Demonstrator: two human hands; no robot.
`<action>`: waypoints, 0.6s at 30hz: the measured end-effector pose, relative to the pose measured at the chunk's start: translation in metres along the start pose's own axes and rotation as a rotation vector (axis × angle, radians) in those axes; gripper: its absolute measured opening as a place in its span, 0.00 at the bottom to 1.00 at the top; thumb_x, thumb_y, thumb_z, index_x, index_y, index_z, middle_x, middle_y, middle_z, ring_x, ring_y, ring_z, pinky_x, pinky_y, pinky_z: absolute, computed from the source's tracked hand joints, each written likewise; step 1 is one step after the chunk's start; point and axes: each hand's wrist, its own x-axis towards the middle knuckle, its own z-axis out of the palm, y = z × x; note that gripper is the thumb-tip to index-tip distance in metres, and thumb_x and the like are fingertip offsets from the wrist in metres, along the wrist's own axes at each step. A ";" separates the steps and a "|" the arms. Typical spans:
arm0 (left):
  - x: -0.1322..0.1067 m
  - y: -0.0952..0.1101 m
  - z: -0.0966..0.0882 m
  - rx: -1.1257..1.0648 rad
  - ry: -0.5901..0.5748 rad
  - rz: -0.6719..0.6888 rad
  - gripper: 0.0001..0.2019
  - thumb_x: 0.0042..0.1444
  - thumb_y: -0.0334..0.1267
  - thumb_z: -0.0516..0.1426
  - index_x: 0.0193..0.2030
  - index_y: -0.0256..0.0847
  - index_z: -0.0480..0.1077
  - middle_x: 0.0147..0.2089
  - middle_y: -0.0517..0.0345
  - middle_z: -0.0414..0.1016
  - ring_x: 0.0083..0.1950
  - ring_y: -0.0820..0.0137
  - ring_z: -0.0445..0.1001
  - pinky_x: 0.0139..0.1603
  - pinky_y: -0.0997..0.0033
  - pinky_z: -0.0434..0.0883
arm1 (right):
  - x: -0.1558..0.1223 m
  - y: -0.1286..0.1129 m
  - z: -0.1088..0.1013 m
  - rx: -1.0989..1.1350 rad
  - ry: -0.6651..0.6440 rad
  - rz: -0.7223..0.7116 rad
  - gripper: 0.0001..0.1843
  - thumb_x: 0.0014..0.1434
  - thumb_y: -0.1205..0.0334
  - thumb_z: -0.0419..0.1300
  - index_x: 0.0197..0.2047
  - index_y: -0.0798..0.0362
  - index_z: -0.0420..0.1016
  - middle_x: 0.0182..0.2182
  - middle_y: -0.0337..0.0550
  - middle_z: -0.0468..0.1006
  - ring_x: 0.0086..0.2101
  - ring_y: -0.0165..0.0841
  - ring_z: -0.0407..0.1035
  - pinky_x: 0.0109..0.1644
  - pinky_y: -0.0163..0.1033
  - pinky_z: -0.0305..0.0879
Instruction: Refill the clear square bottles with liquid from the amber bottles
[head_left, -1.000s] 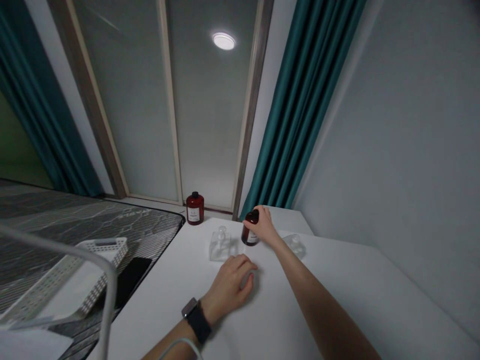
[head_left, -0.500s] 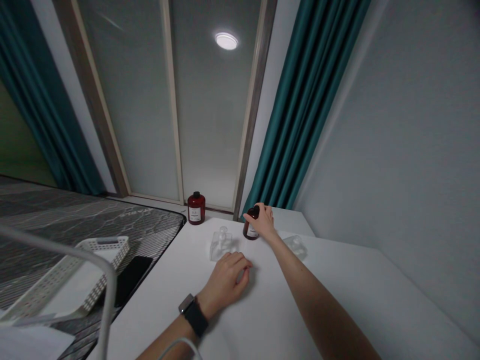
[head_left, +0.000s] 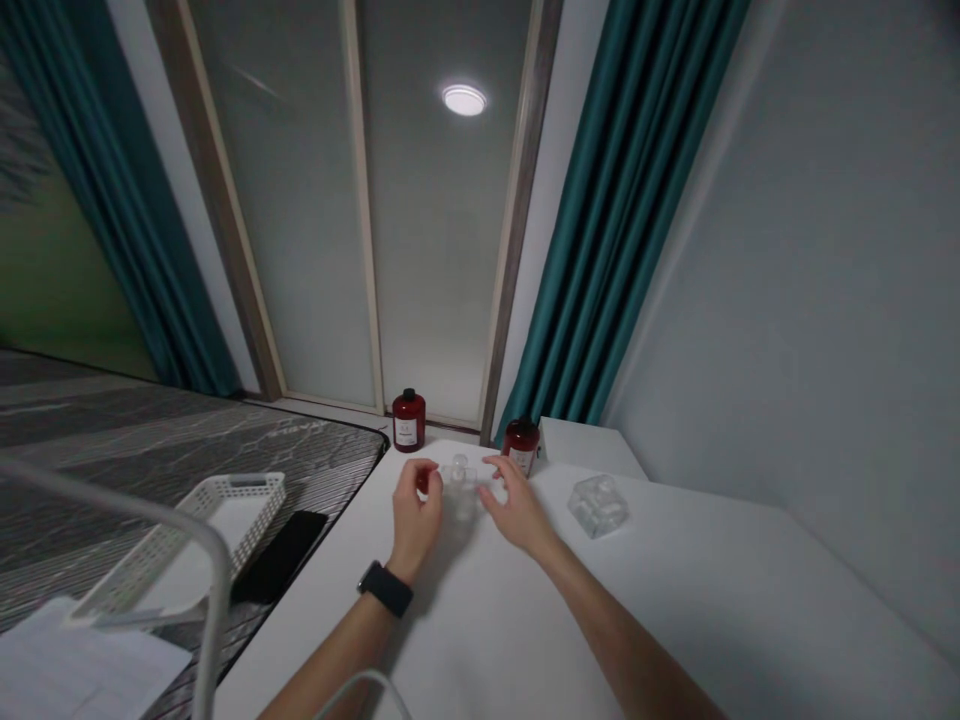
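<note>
Evidently, the left hand [head_left: 415, 512] and right hand [head_left: 519, 508] are flanking the clear bottle [head_left: 460, 478] on the table [head_left: 480, 630], probably for two-sided reach; the right's fingers are spreading apart; whether the left is gripping, I cannot tell.

The left hand [head_left: 415, 515] and right hand [head_left: 516, 510] are bare, and so are the forearms [head_left: 600, 615], seen at seven and five o'clock. The left wrist wears a watch [head_left: 386, 588]: a wide, smooth, dark band with a dark case, edged in pale metal, at the band's ten o'clock. A thin, pale cable [head_left: 369, 675] curves across the left forearm at seven o'clock.
</note>
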 end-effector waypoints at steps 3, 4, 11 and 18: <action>0.006 -0.016 0.005 0.006 0.027 -0.093 0.06 0.59 0.38 0.50 0.38 0.41 0.66 0.36 0.56 0.72 0.36 0.65 0.73 0.35 0.67 0.70 | -0.006 -0.003 0.020 0.028 -0.077 0.011 0.26 0.53 0.64 0.67 0.55 0.49 0.70 0.54 0.49 0.73 0.54 0.43 0.68 0.60 0.51 0.64; 0.006 -0.020 0.006 0.005 0.017 -0.111 0.06 0.58 0.38 0.50 0.37 0.41 0.66 0.36 0.56 0.72 0.37 0.64 0.73 0.35 0.67 0.70 | -0.006 -0.002 0.024 0.033 -0.094 0.024 0.25 0.52 0.65 0.67 0.54 0.49 0.71 0.53 0.49 0.74 0.53 0.44 0.68 0.60 0.52 0.64; -0.004 -0.018 0.014 -0.021 -0.145 -0.103 0.07 0.60 0.39 0.51 0.39 0.41 0.68 0.39 0.54 0.74 0.41 0.63 0.75 0.37 0.65 0.72 | -0.013 0.022 0.007 0.046 -0.140 0.128 0.24 0.53 0.66 0.66 0.53 0.48 0.69 0.48 0.44 0.76 0.42 0.37 0.72 0.45 0.43 0.71; -0.014 -0.011 0.019 0.002 -0.358 -0.003 0.07 0.59 0.38 0.53 0.38 0.41 0.71 0.39 0.54 0.74 0.39 0.63 0.74 0.37 0.64 0.71 | -0.021 0.050 -0.042 0.019 -0.073 0.196 0.22 0.55 0.63 0.62 0.53 0.49 0.69 0.47 0.46 0.77 0.42 0.40 0.73 0.45 0.47 0.71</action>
